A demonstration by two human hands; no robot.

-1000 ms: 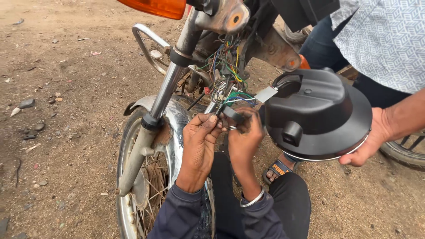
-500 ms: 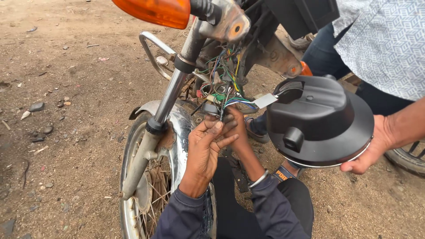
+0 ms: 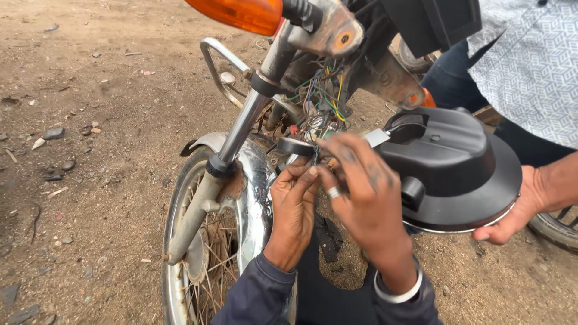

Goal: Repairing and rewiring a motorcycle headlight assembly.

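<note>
Hands first: both of the wearer's hands are up at the front of a motorcycle, working in the wire bundle [image 3: 322, 99] that hangs out under the handlebar. The left hand [image 3: 293, 207] comes up from about 6 o'clock in a dark blue sleeve, wrist bent back a bit, fingers curled in and fingertips pressed together on something small and dark right by the black connector cap [image 3: 296, 146]. Can't really tell what exactly it's pinching, too small and half hidden. The right hand [image 3: 363, 195] sits just beside it at 3 o'clock, back of the hand facing the camera, knuckles smudged with grease, a silver ring [image 3: 333, 192] on one finger and a metal bangle [image 3: 398, 290] on the wrist. Its fingers bend down and inward toward the left hand's fingertips, touching or nearly so; whether it grips anything is hidden behind its own fingers.

Wires are a mess of green, yellow, blue and red, up at 12 o'clock from the hands. Black headlight housing [image 3: 453, 168] hangs at 3 o'clock, touching the right hand's far side, and another person's hand [image 3: 519, 210] props it from the right rim. That person wears a patterned shirt. Orange turn signal [image 3: 239, 12] sticks out at 11 o'clock, the chrome fork [image 3: 241, 127] and front wheel [image 3: 198, 265] run down to 7 o'clock, all on bare dirt ground [image 3: 90, 150].
</note>
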